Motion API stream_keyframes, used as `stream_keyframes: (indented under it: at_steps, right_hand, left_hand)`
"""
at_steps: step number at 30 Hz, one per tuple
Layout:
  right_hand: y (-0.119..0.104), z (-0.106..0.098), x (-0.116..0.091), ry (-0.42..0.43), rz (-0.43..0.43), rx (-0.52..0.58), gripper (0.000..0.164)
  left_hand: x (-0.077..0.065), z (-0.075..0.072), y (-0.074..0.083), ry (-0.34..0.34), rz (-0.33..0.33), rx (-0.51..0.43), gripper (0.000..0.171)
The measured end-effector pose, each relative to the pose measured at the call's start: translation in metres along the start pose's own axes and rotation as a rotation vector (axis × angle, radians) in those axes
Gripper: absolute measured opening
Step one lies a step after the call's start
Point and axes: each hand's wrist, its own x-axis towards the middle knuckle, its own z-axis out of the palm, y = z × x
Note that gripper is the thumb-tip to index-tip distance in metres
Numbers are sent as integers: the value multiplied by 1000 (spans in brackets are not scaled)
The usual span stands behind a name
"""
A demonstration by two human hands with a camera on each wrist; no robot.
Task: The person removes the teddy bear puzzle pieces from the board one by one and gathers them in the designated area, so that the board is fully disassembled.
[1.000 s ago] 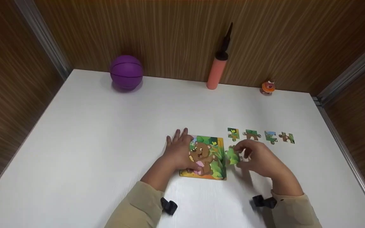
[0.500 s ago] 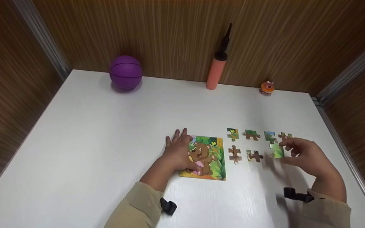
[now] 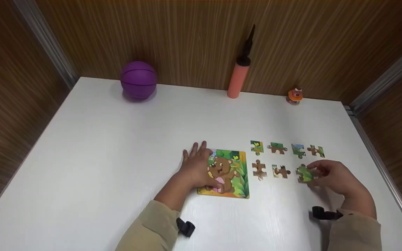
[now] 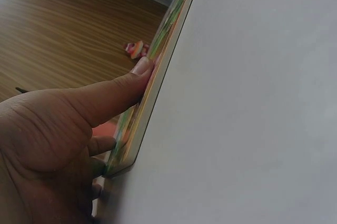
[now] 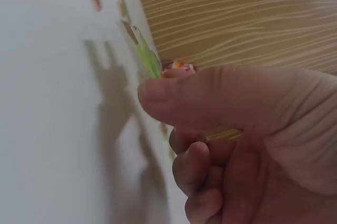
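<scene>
A square puzzle board (image 3: 240,184) with a brown cartoon bear lies flat at the middle front of the table. My left hand (image 3: 195,169) rests on its left side, fingers spread out straight; in the left wrist view the thumb (image 4: 118,95) presses on the board's top face. Over to the right, my right hand (image 3: 335,177) pinches a green puzzle piece (image 3: 304,173) by its right side between thumb and finger. In the right wrist view that piece (image 5: 147,55) is seen nearly edge-on, casting a shadow on the table, and the thumb hides part of it.
Loose puzzle pieces lie in two rows right of the board, among them a bear-arm piece (image 3: 281,171) and a brown piece (image 3: 259,169). Along the back stand a purple ball (image 3: 139,80), a pink hand pump (image 3: 238,80) and a small orange-ringed figurine (image 3: 295,96).
My right hand has carried the green piece rightward from beside the board, then slightly nearer the front, to the right end of the near row. The left hand and board have stayed put.
</scene>
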Motion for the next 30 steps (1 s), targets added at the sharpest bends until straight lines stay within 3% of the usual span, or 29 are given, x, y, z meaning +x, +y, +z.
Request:
stream_keyframes:
  at_steps: [7, 17, 20, 24, 30]
  right_hand:
    - [7, 3, 3, -25, 82, 16, 51]
    - [-3, 2, 0, -16, 78, 2, 58]
    - [-18, 4, 0, 29, 30, -19, 56]
    - [-52, 17, 5, 81, -102, -41, 42]
    - [-107, 67, 11, 24, -239, -22, 35]
  left_hand:
    - [0, 0, 1, -2, -9, 7, 114]
    - [-1, -1, 2, -2, -6, 11, 111]
    - [-1, -1, 1, -6, -5, 14, 111]
    - [-2, -3, 1, -1, -1, 17, 110]
    - [-1, -2, 0, 2, 9, -1, 109]
